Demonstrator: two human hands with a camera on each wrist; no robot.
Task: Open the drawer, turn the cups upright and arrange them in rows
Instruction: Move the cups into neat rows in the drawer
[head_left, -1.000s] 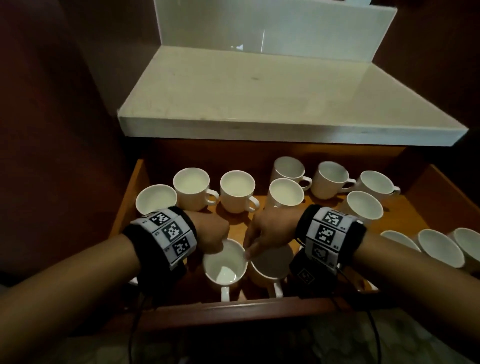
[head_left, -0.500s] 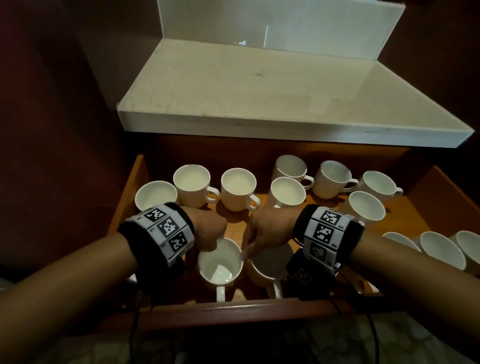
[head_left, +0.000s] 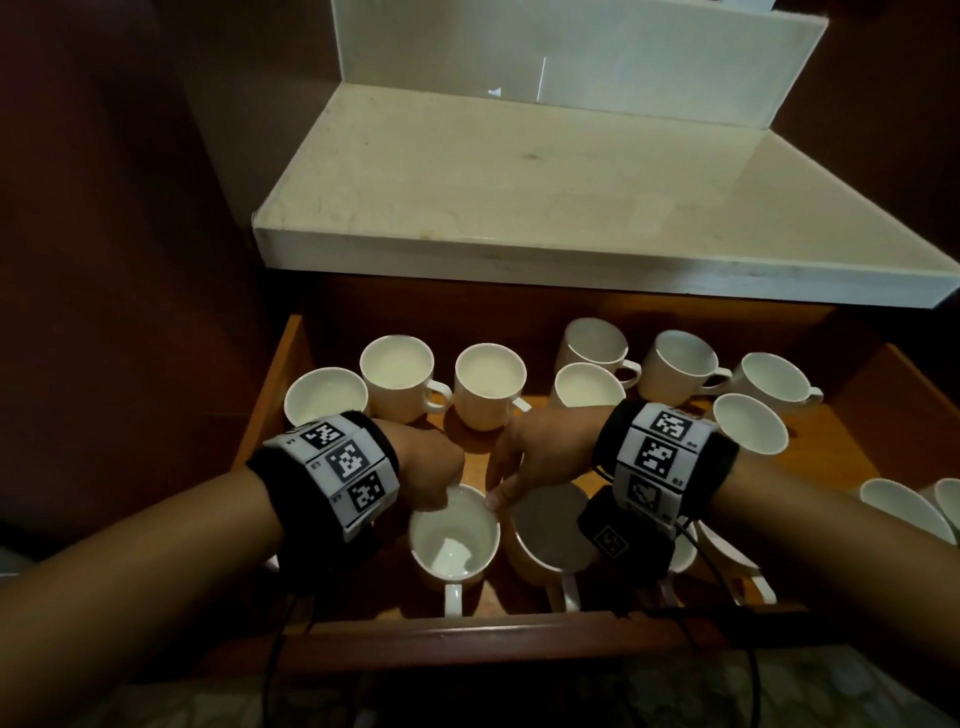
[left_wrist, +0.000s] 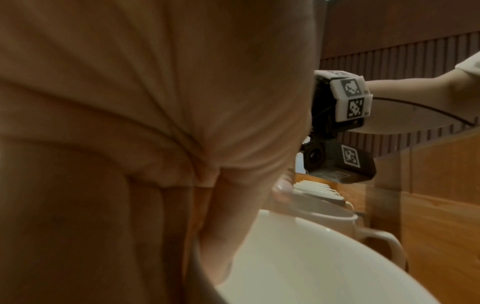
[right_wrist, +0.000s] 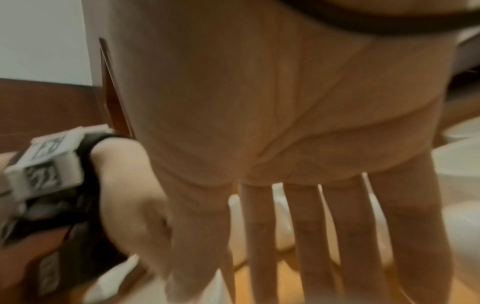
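Right, the drawer (head_left: 270, 400) is fully out under the pale countertop (head_left: 519, 208), and nearly every white cup in it sits mouth-up: a loose back row (head_left: 488, 382) and a few more at the right edge (head_left: 904, 506). Spacing back there is ragged, not yet rows.

Your left hand (head_left: 428, 470) is curled over the far rim of the front cup (head_left: 454, 540), fingers hooked inside it per the left wrist view, so it grips that cup. That cup is upright, handle pointing at you, close to the drawer's front wall.

Your right hand (head_left: 535, 457) has its fingers extended and spread, holding nothing; one fingertip (head_left: 492, 501) touches the front cup's rim. Just beside it sits the neighbour cup (head_left: 550, 535), mostly under your wrist rig; probably upright, but shadow makes it hard to confirm.

Risks, as I judge them:
- the two front cups are almost touching, so sliding one could knock the other and chip a rim
- a rim-only hook hold could let the cup tip if you lift fast
- the dangling wrist cable (head_left: 696, 551) could snag a handle
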